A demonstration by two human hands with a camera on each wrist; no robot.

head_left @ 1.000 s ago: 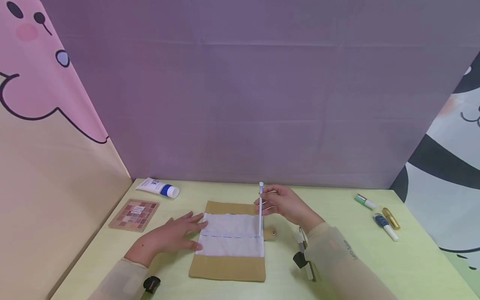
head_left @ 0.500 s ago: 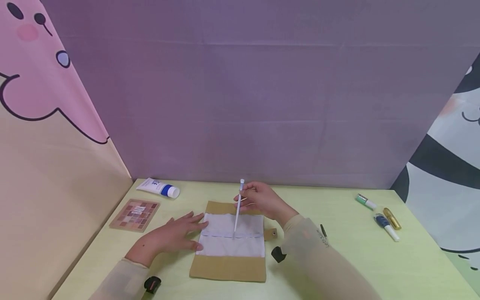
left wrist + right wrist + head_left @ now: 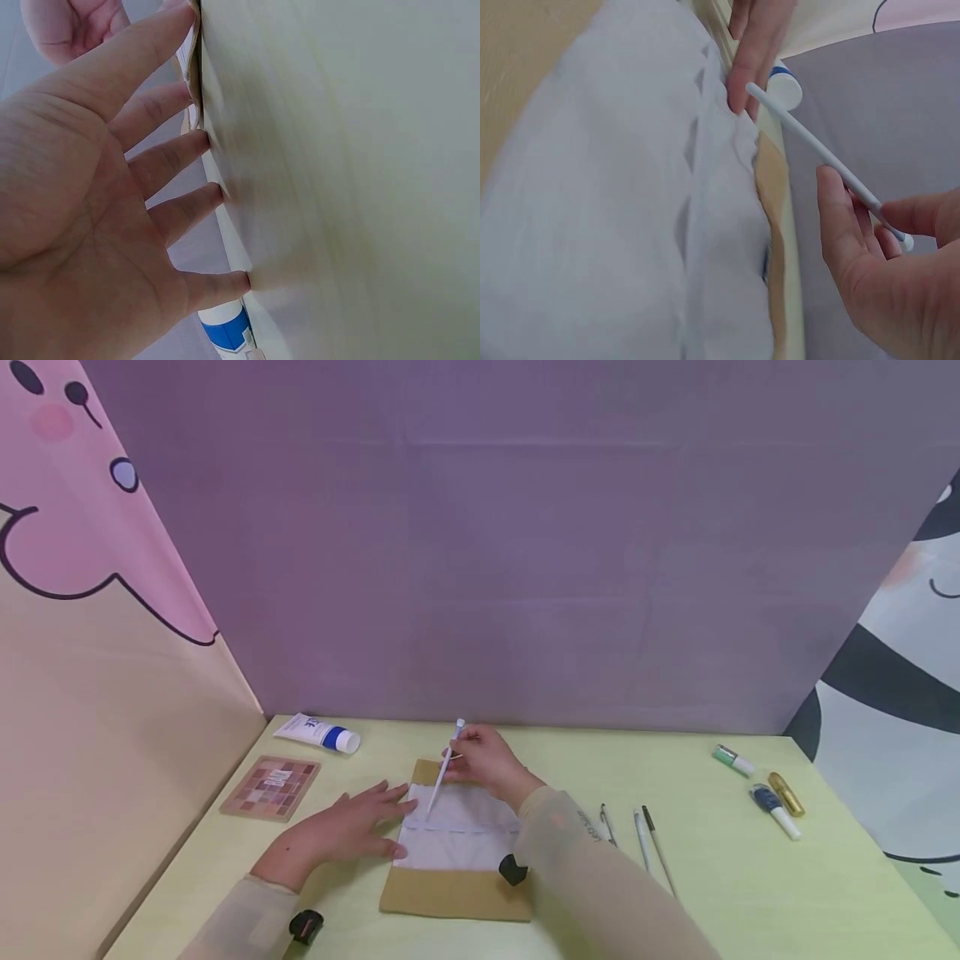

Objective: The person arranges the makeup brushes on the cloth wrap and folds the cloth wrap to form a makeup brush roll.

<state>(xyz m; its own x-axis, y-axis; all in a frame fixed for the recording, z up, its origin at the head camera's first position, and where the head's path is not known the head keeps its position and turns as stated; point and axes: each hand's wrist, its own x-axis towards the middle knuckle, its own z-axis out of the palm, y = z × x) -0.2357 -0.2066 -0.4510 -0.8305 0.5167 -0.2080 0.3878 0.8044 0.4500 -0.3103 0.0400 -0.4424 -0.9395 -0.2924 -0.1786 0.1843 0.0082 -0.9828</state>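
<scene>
My right hand [image 3: 487,760] pinches a slim white pen-like stick [image 3: 437,789] near its upper end. The stick slants over the back left of an unrolled tan cloth case [image 3: 453,895], its lower tip close to the stitched edge of the white inner pocket [image 3: 450,850]. In the right wrist view, the stick [image 3: 810,139] points toward the left hand, with thumb and fingers on its other end. My left hand [image 3: 348,832] rests at the case's left edge, fingers spread; in the left wrist view, the left hand's fingertips [image 3: 196,142] touch the table and cloth edge.
A white squeeze tube [image 3: 318,733] and a makeup palette [image 3: 272,787] lie on the left. Several thin sticks, one of them dark [image 3: 659,852], lie beside my right forearm. At far right are a blue bottle [image 3: 776,810], a gold tube [image 3: 786,793] and a green tube [image 3: 732,761].
My right hand has moved left across the case with the white stick, which now tilts more. The thin sticks by the right forearm have come into view. The left hand stays put.
</scene>
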